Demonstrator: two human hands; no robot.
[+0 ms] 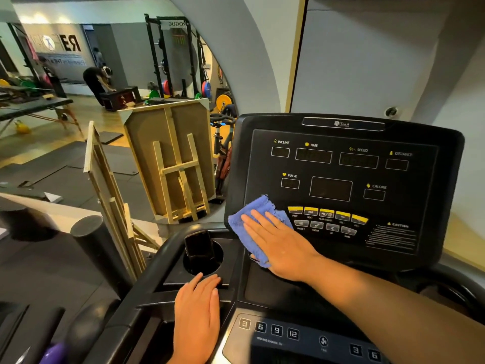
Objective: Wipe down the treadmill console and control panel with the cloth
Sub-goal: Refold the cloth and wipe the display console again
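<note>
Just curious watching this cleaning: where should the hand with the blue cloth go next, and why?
Probably slide right along the button rows: the right hand presses the blue cloth flat on the console's lower left corner, just beside the yellow buttons.

The black treadmill console face (341,179) lies bare right of the flat right hand (278,243); a dark phone (198,246) fills the round black cupholder (203,261).

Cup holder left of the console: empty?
No. A dark phone-like object stands inside the cup holder, just beyond the left hand resting on the frame.
</note>
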